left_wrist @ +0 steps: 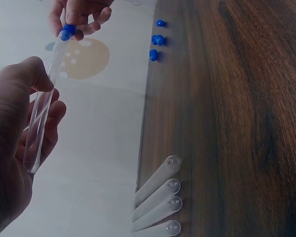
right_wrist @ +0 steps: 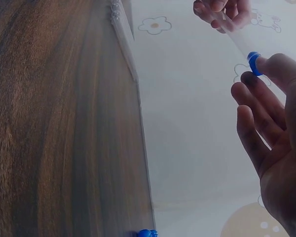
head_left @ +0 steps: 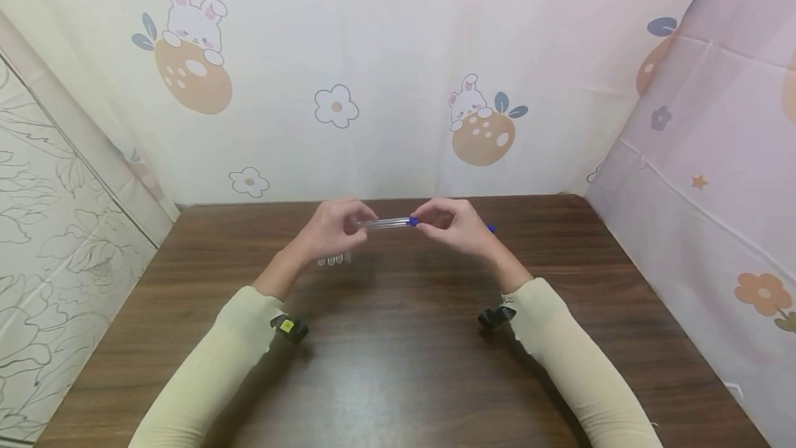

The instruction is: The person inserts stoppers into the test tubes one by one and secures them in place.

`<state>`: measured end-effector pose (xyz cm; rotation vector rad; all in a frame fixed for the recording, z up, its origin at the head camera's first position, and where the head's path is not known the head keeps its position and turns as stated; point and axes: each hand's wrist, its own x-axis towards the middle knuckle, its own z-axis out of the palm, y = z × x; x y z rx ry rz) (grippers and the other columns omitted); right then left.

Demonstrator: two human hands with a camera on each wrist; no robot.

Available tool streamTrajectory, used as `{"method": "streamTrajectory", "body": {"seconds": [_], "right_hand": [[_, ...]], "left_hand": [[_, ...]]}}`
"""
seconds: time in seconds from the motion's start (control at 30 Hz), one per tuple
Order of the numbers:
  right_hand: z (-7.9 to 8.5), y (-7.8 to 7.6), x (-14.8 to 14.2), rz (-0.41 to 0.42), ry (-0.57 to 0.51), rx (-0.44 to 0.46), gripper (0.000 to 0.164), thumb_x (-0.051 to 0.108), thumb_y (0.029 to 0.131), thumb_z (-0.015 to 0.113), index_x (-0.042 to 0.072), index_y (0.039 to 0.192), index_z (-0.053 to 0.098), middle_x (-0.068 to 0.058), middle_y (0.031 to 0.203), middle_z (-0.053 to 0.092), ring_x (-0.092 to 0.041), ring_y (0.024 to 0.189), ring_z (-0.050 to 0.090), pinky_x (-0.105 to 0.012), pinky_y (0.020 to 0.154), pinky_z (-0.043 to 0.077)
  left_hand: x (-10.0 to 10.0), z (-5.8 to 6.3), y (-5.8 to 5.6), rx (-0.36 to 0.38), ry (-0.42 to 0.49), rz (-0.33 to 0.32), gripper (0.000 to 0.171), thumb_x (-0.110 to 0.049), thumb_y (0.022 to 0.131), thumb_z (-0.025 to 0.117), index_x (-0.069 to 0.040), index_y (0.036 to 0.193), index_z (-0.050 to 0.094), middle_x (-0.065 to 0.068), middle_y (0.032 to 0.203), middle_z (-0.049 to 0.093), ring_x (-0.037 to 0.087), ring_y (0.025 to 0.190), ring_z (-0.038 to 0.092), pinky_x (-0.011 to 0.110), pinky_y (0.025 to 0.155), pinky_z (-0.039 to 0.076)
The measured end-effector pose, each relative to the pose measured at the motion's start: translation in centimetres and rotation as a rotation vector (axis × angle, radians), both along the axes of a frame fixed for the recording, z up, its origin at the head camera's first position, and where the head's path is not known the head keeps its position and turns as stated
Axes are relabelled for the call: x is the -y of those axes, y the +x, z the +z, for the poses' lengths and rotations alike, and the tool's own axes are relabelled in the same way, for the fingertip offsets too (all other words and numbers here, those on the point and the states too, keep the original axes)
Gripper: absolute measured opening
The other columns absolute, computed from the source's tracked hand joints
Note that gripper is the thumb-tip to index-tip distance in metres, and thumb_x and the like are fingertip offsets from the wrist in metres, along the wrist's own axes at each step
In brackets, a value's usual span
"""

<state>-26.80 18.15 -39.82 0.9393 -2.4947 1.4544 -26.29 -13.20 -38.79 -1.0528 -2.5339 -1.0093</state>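
Note:
My left hand [head_left: 336,229] grips a clear test tube [left_wrist: 39,118] with thumb and fingers, held above the table. A blue cap [left_wrist: 68,30] sits at the tube's far end, pinched between the thumb and fingertips of my right hand [head_left: 456,227]. How firmly the cap is seated cannot be told. Under the left hand, several more clear test tubes [left_wrist: 160,202] lie side by side on the table. Several loose blue caps [left_wrist: 159,40] rest on the table on the right side, mostly hidden behind the right hand in the head view.
The dark wood table [head_left: 379,351] ends at a patterned curtain [head_left: 398,88] along its back edge. More patterned cloth [head_left: 715,178] hangs on the right. A black wrist camera [head_left: 289,327] is strapped to the left sleeve, another camera [head_left: 496,316] to the right.

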Motion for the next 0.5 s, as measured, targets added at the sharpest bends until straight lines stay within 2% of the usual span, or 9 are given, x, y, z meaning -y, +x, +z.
{"method": "streamTrajectory", "body": {"seconds": [0.23, 0.5], "right_hand": [[-0.03, -0.08, -0.08, -0.002, 0.001, 0.005, 0.023, 0.005, 0.099, 0.083, 0.007, 0.122, 0.083, -0.014, 0.114, 0.085, -0.012, 0.091, 0.075, -0.025, 0.074, 0.062], [-0.04, -0.05, 0.01, -0.032, -0.014, 0.050, 0.022, 0.009, 0.100, 0.085, 0.006, 0.121, 0.082, -0.016, 0.114, 0.086, -0.008, 0.093, 0.078, -0.024, 0.079, 0.063]], "left_hand": [[0.13, 0.13, 0.22, 0.011, -0.007, 0.010, 0.026, -0.002, 0.093, 0.077, -0.006, 0.118, 0.081, 0.012, 0.109, 0.083, 0.014, 0.076, 0.070, 0.028, 0.075, 0.060], [0.37, 0.09, 0.31, 0.020, -0.005, 0.014, 0.024, -0.003, 0.094, 0.077, -0.006, 0.118, 0.080, 0.012, 0.107, 0.082, 0.014, 0.076, 0.072, 0.028, 0.075, 0.062]]}}
